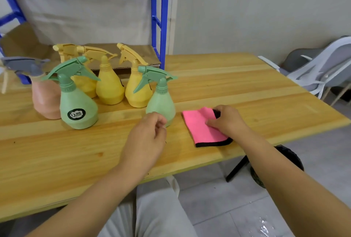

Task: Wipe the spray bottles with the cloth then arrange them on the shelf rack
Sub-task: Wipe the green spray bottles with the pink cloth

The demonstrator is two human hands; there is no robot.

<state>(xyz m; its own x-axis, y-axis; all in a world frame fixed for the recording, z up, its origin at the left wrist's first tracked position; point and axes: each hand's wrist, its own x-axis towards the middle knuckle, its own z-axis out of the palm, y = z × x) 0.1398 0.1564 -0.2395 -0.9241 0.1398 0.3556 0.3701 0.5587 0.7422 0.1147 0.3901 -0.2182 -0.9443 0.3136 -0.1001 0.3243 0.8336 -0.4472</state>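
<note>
While right hand [226,121] grips pink cloth [201,129], left hand [150,136] loosely curled beside nearest green bottle [161,102].

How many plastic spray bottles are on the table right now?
6: pink bottle with grey trigger far left; labelled green bottle beside it; plain green bottle front right; three yellow bottles behind. None looks hidden.

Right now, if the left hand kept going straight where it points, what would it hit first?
Most likely the pale green plastic spray bottle standing just beyond the left hand, though depth is hard to judge.
</note>
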